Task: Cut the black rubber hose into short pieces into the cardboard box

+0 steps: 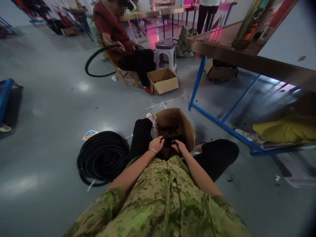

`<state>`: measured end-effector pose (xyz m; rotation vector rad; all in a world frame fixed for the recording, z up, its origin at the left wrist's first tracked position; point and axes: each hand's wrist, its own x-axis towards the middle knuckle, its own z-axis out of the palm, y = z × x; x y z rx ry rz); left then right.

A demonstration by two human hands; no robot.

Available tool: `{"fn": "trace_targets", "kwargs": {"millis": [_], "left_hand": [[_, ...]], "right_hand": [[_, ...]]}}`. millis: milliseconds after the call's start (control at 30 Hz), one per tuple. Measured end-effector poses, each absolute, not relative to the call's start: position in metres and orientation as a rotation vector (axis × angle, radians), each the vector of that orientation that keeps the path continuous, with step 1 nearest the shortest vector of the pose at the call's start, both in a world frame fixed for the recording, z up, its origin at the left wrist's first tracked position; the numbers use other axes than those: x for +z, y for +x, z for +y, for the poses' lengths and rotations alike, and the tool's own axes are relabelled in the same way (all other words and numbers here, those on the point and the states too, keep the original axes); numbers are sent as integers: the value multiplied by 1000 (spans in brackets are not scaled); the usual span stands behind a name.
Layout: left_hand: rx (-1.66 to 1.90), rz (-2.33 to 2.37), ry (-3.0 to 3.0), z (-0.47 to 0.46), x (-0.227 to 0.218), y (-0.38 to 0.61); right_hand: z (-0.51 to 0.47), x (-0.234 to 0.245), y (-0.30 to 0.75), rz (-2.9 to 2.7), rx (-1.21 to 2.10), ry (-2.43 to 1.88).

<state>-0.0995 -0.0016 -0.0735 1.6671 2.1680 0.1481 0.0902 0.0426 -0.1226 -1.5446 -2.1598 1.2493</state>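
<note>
Both hands are over an open cardboard box (189,130) between my knees, with dark pieces in its shadowed inside. My left hand (156,144) is closed, pinching a small black piece (164,138) over the box's near left part. To its right, my right hand (181,147) is closed around a slim dark tool (175,143) that looks like scissors; its blades are too small and dark to make out. The tips of the two hands are a short way apart. On the floor to my left lies a large coil of black hose (102,158).
A seated person (108,26) ahead holds a black hose loop (87,65), beside another cardboard box (168,86) and a stool (165,52). A blue-legged table (197,82) stands at right, yellow cloth (283,130) beneath it. A blue frame (5,95) is at far left.
</note>
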Motion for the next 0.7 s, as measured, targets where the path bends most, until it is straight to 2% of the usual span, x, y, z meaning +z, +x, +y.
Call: {"fn": "trace_targets", "kwargs": {"millis": [133, 233, 700], "left_hand": [[573, 2041, 1653, 0, -79, -104], [725, 1849, 1653, 0, -87, -104], [740, 1749, 1606, 0, -100, -103]], "right_hand": [[40, -116, 89, -2057, 1461, -1328], [35, -110, 88, -2040, 1512, -1166], [36, -117, 91, -2002, 1503, -1106]]}}
